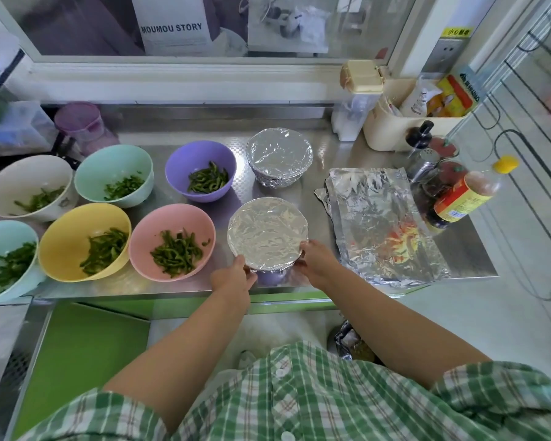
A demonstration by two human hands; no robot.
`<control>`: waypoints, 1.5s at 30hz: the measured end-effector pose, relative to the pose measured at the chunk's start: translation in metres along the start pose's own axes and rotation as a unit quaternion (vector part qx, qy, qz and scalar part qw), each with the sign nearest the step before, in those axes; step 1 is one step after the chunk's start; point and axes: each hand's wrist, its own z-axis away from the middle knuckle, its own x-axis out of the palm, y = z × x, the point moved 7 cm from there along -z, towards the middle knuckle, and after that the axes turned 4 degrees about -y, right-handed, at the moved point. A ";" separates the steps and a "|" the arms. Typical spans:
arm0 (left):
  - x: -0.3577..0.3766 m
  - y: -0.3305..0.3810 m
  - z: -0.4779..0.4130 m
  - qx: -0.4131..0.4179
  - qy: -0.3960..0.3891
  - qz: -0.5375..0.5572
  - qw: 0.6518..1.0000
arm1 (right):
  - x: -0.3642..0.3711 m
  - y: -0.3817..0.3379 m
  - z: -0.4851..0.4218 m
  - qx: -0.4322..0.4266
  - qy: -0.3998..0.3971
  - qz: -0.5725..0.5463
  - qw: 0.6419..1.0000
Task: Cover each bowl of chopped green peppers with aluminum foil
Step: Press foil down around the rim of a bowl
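A purple bowl with foil stretched over its top [267, 232] stands near the counter's front edge. My left hand [234, 276] grips its near-left rim and my right hand [315, 261] grips its near-right rim, fingers curled onto the foil's edge. Behind it stands a second bowl fully wrapped in foil [279, 155]. Several uncovered bowls hold chopped green peppers: purple [201, 171], pink [172, 241], yellow [85, 241], mint [114, 175], white [29, 186] and light blue [7, 259]. A stack of foil sheets [382, 221] lies to the right.
The steel counter [465, 259] ends just in front of my hands. Sauce bottles [458, 198], a shaker and a cream caddy [392, 122] crowd the right back corner. A purple lidded container [80, 122] and a plastic box stand at the back left.
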 end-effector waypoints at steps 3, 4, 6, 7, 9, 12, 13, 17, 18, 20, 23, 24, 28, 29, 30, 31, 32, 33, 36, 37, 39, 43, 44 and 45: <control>0.003 0.007 0.003 0.025 0.016 -0.007 1.000 | 0.000 0.003 -0.002 -0.005 0.007 0.005 1.000; 0.005 0.008 0.003 0.030 0.017 -0.019 0.999 | 0.000 0.005 -0.005 -0.009 0.014 0.015 1.000; 0.009 0.012 0.003 0.046 0.016 -0.049 0.998 | -0.001 0.007 -0.009 -0.012 0.030 0.033 0.999; 0.010 0.014 0.003 0.054 0.014 -0.059 0.997 | -0.001 0.006 -0.009 -0.014 0.037 0.039 0.998; 0.011 0.015 0.000 0.055 0.007 -0.055 0.997 | -0.002 0.004 -0.007 -0.015 0.042 0.037 0.998; 0.012 0.013 0.001 0.039 -0.002 -0.055 0.998 | -0.003 0.004 -0.004 -0.004 0.047 0.011 0.999; 0.012 0.014 0.003 0.039 -0.004 -0.054 0.998 | -0.003 0.004 -0.004 -0.005 0.048 0.009 0.999; 0.020 0.019 0.005 0.044 -0.040 -0.039 0.997 | -0.007 0.003 -0.005 -0.011 0.060 0.015 0.998; 0.025 0.019 0.004 0.042 -0.053 -0.043 0.997 | -0.010 0.004 -0.006 -0.009 0.069 0.018 0.997; 0.035 0.015 -0.001 0.035 -0.076 -0.054 0.995 | -0.018 0.001 -0.009 -0.010 0.085 0.018 0.996; 0.048 0.007 -0.004 0.024 -0.095 -0.076 0.992 | -0.028 -0.006 -0.013 -0.012 0.089 0.037 0.995; 0.053 0.006 -0.002 0.017 -0.106 -0.087 0.990 | -0.032 -0.008 -0.014 -0.014 0.091 0.038 0.995; 0.064 0.008 0.006 0.001 -0.140 -0.094 0.986 | -0.043 -0.009 -0.017 -0.022 0.118 0.018 0.993; 0.063 0.009 0.007 -0.002 -0.145 -0.094 0.985 | -0.044 -0.008 -0.017 -0.020 0.123 0.010 0.992; 0.061 0.009 0.008 -0.010 -0.147 -0.099 0.984 | -0.044 -0.006 -0.014 -0.011 0.129 -0.001 0.992; 0.057 0.009 0.006 -0.013 -0.143 -0.102 0.984 | -0.044 -0.002 -0.013 -0.003 0.128 -0.018 0.992; 0.053 0.009 0.006 -0.021 -0.141 -0.103 0.984 | -0.044 0.002 -0.011 0.004 0.129 -0.032 0.991; 0.049 0.009 0.006 -0.028 -0.141 -0.102 0.984 | -0.045 0.007 -0.008 0.008 0.135 -0.037 0.990; 0.043 0.004 0.010 -0.040 -0.159 -0.101 0.981 | -0.040 0.018 -0.003 0.005 0.128 -0.047 0.991; 0.043 0.003 0.011 -0.040 -0.169 -0.101 0.980 | -0.038 0.020 -0.003 -0.001 0.125 -0.038 0.991; 0.046 0.002 0.018 -0.035 -0.191 -0.104 0.975 | -0.037 0.022 -0.006 -0.012 0.128 0.000 0.992; 0.051 0.001 0.023 -0.019 -0.211 -0.161 0.964 | -0.039 0.018 0.003 -0.014 0.116 0.046 0.992; 0.049 0.004 0.023 0.001 -0.205 -0.186 0.961 | -0.043 0.016 0.007 -0.017 0.121 0.077 0.990; 0.046 0.007 0.019 0.046 -0.190 -0.222 0.955 | -0.047 0.013 0.009 -0.027 0.124 0.120 0.985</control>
